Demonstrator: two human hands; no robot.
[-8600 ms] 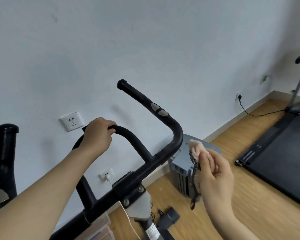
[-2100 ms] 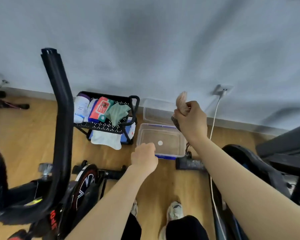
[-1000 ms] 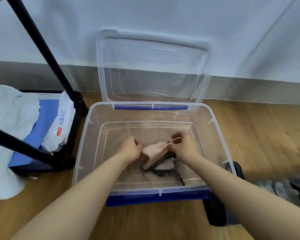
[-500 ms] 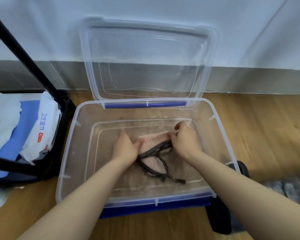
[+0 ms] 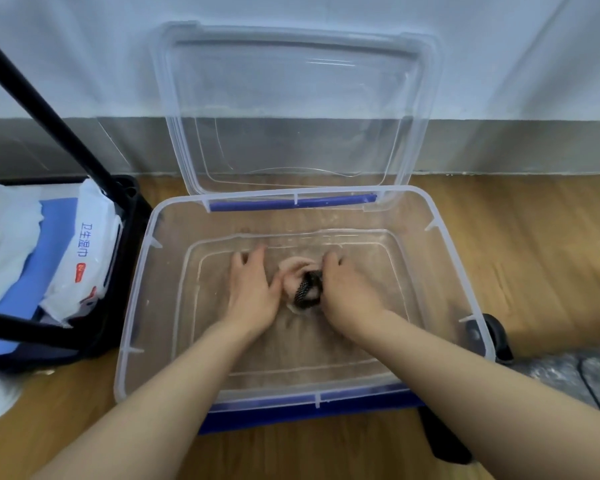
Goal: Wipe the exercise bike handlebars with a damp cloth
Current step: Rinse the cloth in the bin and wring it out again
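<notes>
Reaching down into a clear plastic tub (image 5: 132,306) at the centre of the frame, both hands work at a pink cloth (image 5: 297,271) bunched on the tub's floor. The left hand (image 5: 252,289) lies spread with its fingers open and pointing toward the far wall of the tub, its thumb side touching the cloth's left edge; it is pressing flat rather than closed on anything. The right hand (image 5: 347,289) is curled around the cloth's right side, fingers bent over the fabric and gripping it — a dark, net-patterned trim (image 5: 305,289) of the cloth shows just beside its thumb. The two hands sit close together with only the bunched cloth between them. The tub's base looks wet and glossy, though how much water it holds I cannot tell. Its clear lid (image 5: 291,105) stands hinged open and upright behind it, leaning toward the grey skirting and pale wall in the upper half of the frame. The tub rests on a wooden floor (image 5: 534,254) and has blue trim along its near and far rims. At the left edge stands a black rack (image 5: 118,271) holding a white packet of wet wipes (image 5: 84,258) and pale cloths — a black bar (image 5: 42,98) crosses diagonally above it.
</notes>
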